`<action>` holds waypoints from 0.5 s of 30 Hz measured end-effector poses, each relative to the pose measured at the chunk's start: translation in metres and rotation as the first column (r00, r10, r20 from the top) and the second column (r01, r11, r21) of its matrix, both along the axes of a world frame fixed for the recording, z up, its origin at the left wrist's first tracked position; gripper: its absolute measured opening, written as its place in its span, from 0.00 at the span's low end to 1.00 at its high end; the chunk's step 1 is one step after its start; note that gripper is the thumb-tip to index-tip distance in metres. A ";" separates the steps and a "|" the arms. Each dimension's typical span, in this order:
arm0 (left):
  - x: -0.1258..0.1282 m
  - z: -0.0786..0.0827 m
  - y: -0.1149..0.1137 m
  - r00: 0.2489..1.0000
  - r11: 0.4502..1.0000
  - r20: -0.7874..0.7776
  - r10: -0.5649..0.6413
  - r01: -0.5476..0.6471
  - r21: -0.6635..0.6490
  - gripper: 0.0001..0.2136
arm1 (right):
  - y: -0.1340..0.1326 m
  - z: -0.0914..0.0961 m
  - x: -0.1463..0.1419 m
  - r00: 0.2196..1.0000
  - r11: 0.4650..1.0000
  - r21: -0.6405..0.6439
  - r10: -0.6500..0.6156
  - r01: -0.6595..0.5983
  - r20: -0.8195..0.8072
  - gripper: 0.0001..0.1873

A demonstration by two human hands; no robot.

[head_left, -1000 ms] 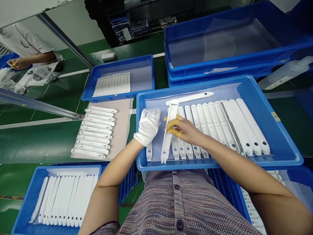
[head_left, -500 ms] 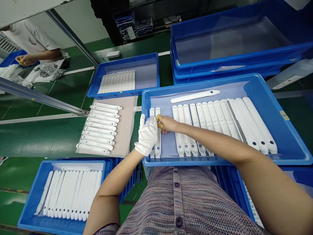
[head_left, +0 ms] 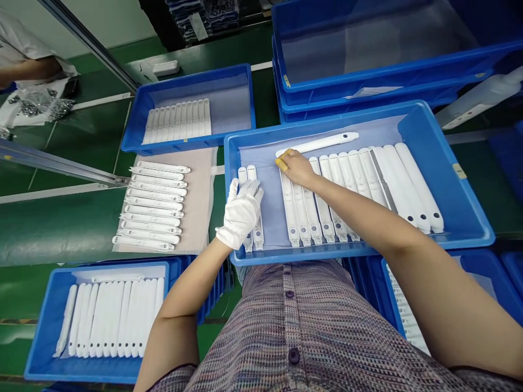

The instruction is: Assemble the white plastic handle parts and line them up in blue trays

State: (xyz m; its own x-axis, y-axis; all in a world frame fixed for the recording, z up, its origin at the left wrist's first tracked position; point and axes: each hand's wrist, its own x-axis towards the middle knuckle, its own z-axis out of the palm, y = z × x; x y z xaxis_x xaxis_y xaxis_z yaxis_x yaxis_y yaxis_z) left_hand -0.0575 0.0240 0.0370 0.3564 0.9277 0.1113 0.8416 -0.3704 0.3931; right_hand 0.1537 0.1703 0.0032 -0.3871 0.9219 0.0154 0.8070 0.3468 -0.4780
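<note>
In the blue tray (head_left: 278, 255), the gloved left hand (head_left: 240, 216) lies with its fingers apart over a pair of slim white strips (head_left: 257, 234) at the left end, while the right hand (head_left: 298, 167), yellow covers (head_left: 281, 164) on its fingertips, bends over the upper end of a longer row of white strips (head_left: 288, 209), near a crosswise strip (head_left: 327, 142); whether its fingers close on anything I cannot tell. The strips look light, stiff and smooth, probably slippery and easily scuffed, so both long edges near mid-length seem the best hold.
</note>
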 end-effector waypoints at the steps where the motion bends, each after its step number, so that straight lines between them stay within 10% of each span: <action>1: 0.002 0.000 0.001 0.994 1.000 0.105 0.002 0.000 -0.011 0.19 | 0.000 0.002 0.000 1.000 1.000 0.019 -0.014 0.015 -0.017 0.22; 4: 0.019 0.003 0.007 0.848 0.980 0.521 0.100 0.008 -0.200 0.29 | -0.006 0.024 0.001 0.986 0.997 0.080 0.002 0.012 -0.167 0.27; 9: 0.067 0.010 0.028 0.295 0.875 0.890 0.348 0.237 -0.421 0.32 | -0.035 0.082 0.015 0.825 0.978 0.147 0.203 -0.146 -0.528 0.33; 15: 0.087 0.025 0.035 0.196 0.917 0.935 0.296 0.217 -0.335 0.22 | -0.073 0.076 0.048 0.466 0.935 -0.232 -0.085 -0.268 -0.881 0.43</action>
